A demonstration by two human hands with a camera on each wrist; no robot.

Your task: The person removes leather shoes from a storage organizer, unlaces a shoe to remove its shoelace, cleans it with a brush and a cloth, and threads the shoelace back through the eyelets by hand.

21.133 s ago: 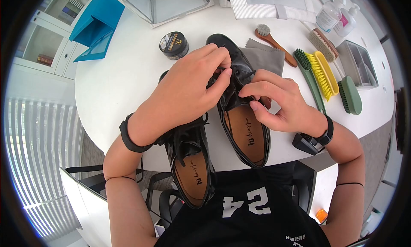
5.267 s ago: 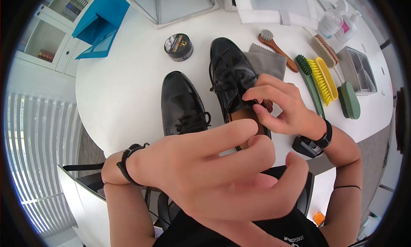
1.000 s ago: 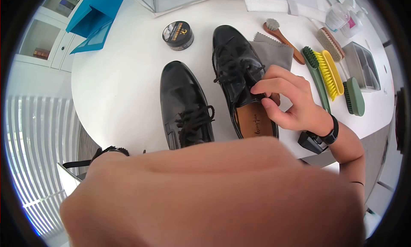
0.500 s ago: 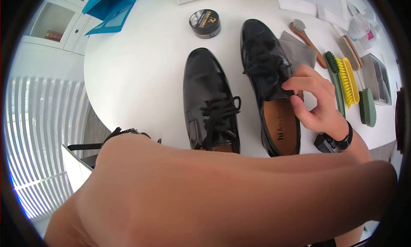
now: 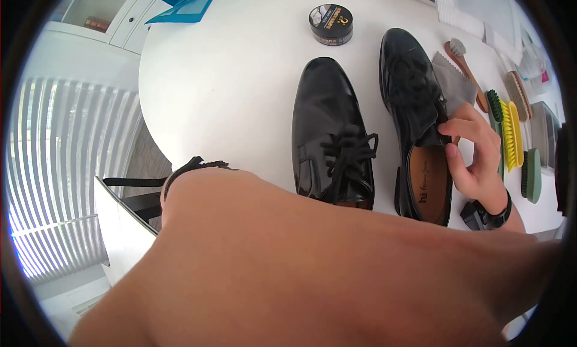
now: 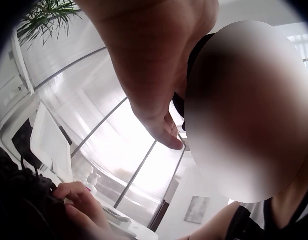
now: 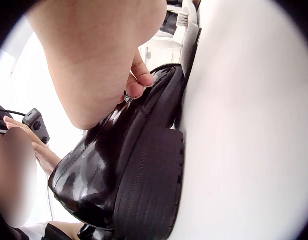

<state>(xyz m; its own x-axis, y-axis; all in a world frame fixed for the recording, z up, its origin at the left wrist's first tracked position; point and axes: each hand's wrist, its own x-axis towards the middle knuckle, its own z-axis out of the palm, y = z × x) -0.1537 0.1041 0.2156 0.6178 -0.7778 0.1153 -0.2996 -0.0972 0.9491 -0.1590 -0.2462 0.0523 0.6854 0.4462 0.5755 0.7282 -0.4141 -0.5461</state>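
Two black lace-up dress shoes stand side by side on the white table [image 5: 198,100]. At the right-hand shoe [image 5: 415,112], my right hand [image 5: 478,158] pinches the edge of its opening, beside the laces and tan insole. The right wrist view shows those fingertips [image 7: 139,89] at the top edge of the glossy shoe, above its dark heel. The left-hand shoe [image 5: 329,112] has tied laces; its back end is hidden. My left hand [image 5: 336,263] is raised close to the head camera. In the left wrist view, its fingers [image 6: 169,137] are beside the person's head and hold nothing visible.
A round black tin [image 5: 331,24] stands beyond the shoes. At the right lie a grey cloth [image 5: 454,82], a wooden-handled brush [image 5: 472,76], a yellow brush [image 5: 511,133], a green brush [image 5: 531,176] and a clear box [image 5: 546,136]. A blue holder [image 5: 192,4] stands far left.
My left hand has left the laces of the right-hand shoe and risen to the head. The head view has swung left. My right hand has stayed at the same shoe edge.
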